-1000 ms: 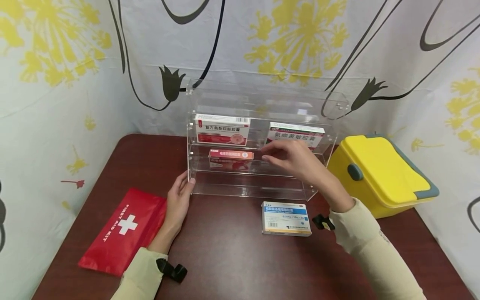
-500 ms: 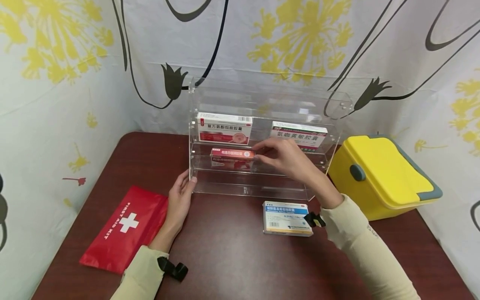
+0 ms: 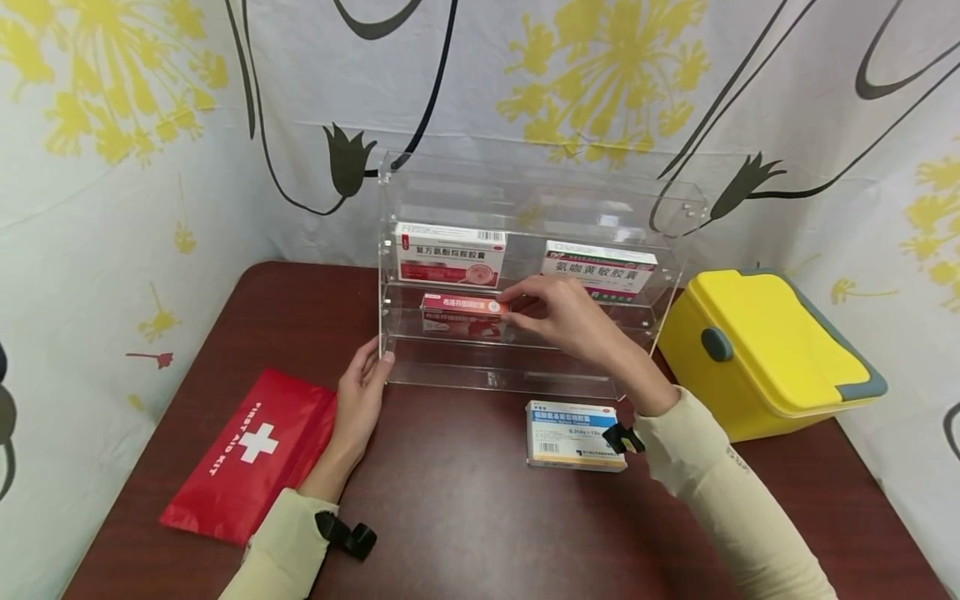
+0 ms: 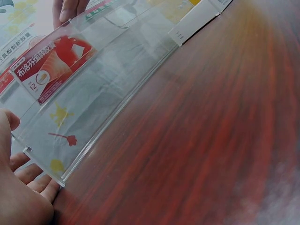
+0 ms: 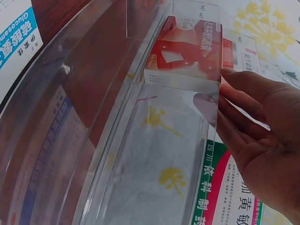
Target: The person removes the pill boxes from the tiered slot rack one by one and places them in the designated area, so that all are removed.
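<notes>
Clear acrylic rack [image 3: 498,377]: left side panel gripped by your left hand [image 3: 361,401], thumb in front. Red box [image 3: 463,305]: on a rack shelf, long axis running left to right, nearer your right hand [image 3: 564,312], whose fingertips touch its right end; whether that thumb pinches it, you cannot tell. Blue-and-white box [image 3: 566,437]: on the table [image 3: 450,508], partly covered by your wrist camera [image 3: 622,437].
</notes>
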Motion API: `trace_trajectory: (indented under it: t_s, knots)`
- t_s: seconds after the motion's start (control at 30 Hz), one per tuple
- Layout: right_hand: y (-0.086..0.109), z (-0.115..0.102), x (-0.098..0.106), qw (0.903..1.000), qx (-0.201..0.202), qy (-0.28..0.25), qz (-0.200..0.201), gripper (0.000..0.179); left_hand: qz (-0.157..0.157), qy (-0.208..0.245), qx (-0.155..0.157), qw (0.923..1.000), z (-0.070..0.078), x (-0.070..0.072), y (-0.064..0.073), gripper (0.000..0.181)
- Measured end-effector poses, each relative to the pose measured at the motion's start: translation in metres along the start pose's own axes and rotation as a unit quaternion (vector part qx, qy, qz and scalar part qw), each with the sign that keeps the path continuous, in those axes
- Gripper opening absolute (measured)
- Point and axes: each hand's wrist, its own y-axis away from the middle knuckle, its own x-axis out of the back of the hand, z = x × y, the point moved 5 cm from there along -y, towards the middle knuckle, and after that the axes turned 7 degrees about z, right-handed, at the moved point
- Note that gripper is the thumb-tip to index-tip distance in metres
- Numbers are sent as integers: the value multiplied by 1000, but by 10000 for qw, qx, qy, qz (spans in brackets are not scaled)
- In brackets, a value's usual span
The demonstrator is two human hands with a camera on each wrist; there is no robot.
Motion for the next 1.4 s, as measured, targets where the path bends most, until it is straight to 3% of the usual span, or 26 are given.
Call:
trace_trajectory:
  t_s: [0.1, 0.33, 0.67, 0.9, 1.17, 1.4]
  knots:
    - [0, 0, -1, 10000, 19, -17, 21, 21, -22, 36, 22, 10000, -2, 0, -1, 48]
    - [0, 4, -4, 9997, -72, -193, 145, 21, 126, 86, -160, 9998, -33, 3, -11, 49]
    - [0, 6, -4, 9991, -125, -251, 313, 19, 97, 162, -80, 9998, -31, 3, -11, 47]
    - [2, 7, -4, 9983, -187, -339, 445, 19, 6, 199, -8, 9998, -15, 2, -7, 48]
    - [2, 6, -5, 9978, -200, -249, 574, 19, 102, 181, -101, 9997, -31, 5, -10, 47]
    - [3, 7, -4, 9974, -176, -306, 632, 19, 87, 181, -81, 9998, -24, 3, -9, 47]
